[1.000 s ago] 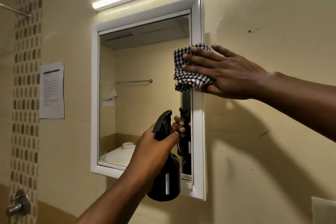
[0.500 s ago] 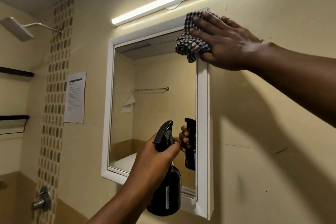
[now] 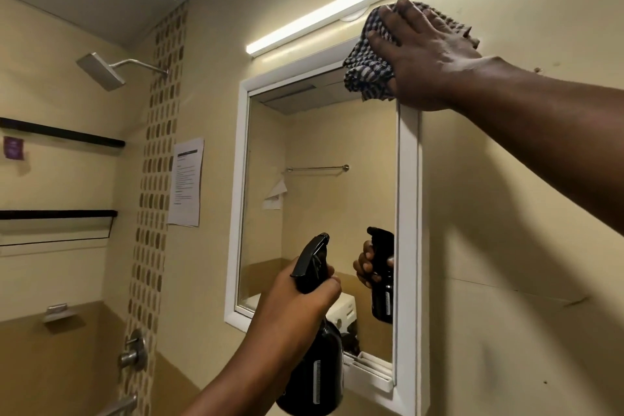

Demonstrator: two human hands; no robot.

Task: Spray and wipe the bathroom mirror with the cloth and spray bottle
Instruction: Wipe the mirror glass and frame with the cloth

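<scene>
The white-framed bathroom mirror (image 3: pixel 320 206) hangs on the beige wall at the centre. My right hand (image 3: pixel 425 54) presses a black-and-white checked cloth (image 3: pixel 368 71) flat against the frame's top right corner, partly on the wall above it. My left hand (image 3: pixel 297 304) grips a black spray bottle (image 3: pixel 314 378) by the neck, low in front of the mirror's bottom edge, nozzle pointing up and right. The glass reflects the bottle and my fingers.
A lit tube light (image 3: pixel 337 10) runs just above the mirror, close to the cloth. A paper notice (image 3: pixel 185 181) hangs left of the mirror. A shower head (image 3: pixel 101 71), two dark shelves (image 3: pixel 60 213) and a shower valve (image 3: pixel 133 351) are at the left.
My right hand has slid the cloth up from the mirror's right edge to the frame's top right corner. The view has turned left and upward. My left hand keeps the bottle in place.
</scene>
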